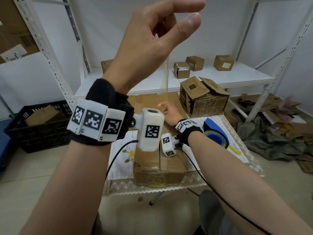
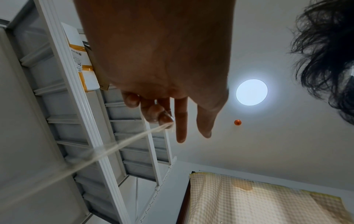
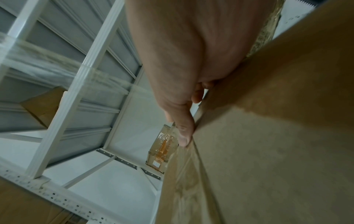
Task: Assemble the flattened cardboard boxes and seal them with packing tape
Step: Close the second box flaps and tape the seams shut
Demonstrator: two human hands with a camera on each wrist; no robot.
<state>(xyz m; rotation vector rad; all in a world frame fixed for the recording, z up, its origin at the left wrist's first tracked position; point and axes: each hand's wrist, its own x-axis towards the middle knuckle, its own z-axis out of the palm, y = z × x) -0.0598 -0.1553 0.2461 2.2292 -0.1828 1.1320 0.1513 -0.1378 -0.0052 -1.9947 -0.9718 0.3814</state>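
Head view: left hand point(image 1: 149, 41) raised high, thumb and forefinger part-curled; a strip of clear packing tape point(image 1: 166, 75) hangs from it, running down to the far end of the cardboard box point(image 1: 159, 160). Box sits closed on the small cloth-covered table point(image 1: 118, 160), flaps meeting along the centre seam. Right hand point(image 1: 169, 111) lies low on the box top near where the strip lands; fingers mostly hidden from here.

Left wrist view: tape end is pinched betw. thumb and curled fingertips point(image 2: 162, 116); middle and ring fingers stick out straight, free of the tape. Strip point(image 2: 107, 151) leaves the pinch taut, narrowed edge-on.

Right wrist view: right hand's point(image 3: 182, 75) thumb lies straight along the box edge, pressing the cardboard; other fingers tucked behind the palm, so can't tell how far they curl. Stretched tape point(image 3: 47, 62) crosses upper left, blurred.

Step in hand (judged): laying tape along the top seam. To do it well: keep the strip tight and untwisted, lower the left hand toward the body so tape comes down centred on the seam, w/ the right hand smoothing behind the contact line to push out bubbles. Keep flaps butted while pressing. Blue tape dispenser point(image 1: 216, 134) lies right of the box, within reach for cutting.
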